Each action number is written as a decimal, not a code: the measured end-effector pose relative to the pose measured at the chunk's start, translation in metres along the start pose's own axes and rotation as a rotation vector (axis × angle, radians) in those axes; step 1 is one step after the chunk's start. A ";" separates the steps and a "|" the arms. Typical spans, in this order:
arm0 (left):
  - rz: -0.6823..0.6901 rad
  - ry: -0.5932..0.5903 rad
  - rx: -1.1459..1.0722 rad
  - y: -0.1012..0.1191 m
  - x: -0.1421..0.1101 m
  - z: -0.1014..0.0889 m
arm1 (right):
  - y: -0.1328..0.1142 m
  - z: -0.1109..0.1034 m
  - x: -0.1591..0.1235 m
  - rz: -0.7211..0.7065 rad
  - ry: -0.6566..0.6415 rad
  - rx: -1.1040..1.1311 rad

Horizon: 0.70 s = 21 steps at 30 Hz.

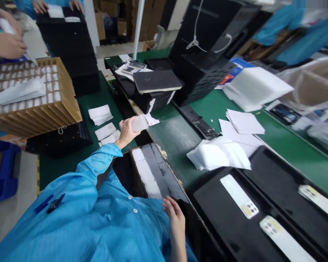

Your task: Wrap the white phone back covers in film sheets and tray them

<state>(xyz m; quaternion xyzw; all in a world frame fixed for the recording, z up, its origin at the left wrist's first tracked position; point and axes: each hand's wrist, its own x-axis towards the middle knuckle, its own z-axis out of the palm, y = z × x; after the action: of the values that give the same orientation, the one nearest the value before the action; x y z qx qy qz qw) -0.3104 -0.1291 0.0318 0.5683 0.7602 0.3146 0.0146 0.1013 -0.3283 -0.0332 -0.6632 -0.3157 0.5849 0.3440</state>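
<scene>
I'm gripping a white packet (140, 123) with the left hand (127, 130) at the green desk (175, 140) — right hand (175, 215) hanging half-curled, empty — blue-clad co-workers (311, 40) showing beyond.

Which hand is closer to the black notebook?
The left. The left hand, holding a whitish object, is a little below and left of the black notebook in the picture. The right hand is much farther below it, by the blue coat.

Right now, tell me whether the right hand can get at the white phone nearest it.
Likely yes: the right hand seems to hold nothing, and the white phone lies uncovered on a black tray, just across the bench edge.
</scene>
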 end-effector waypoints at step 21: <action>0.204 -0.380 -0.058 0.200 0.102 0.113 | -0.080 -0.052 -0.006 -0.357 0.303 0.228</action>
<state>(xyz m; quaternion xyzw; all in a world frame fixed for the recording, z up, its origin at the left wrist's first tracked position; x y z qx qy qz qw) -0.1322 0.0438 0.0746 0.6906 0.6730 0.2235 0.1420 0.1507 -0.2928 0.0398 -0.6338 -0.3049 0.4408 0.5578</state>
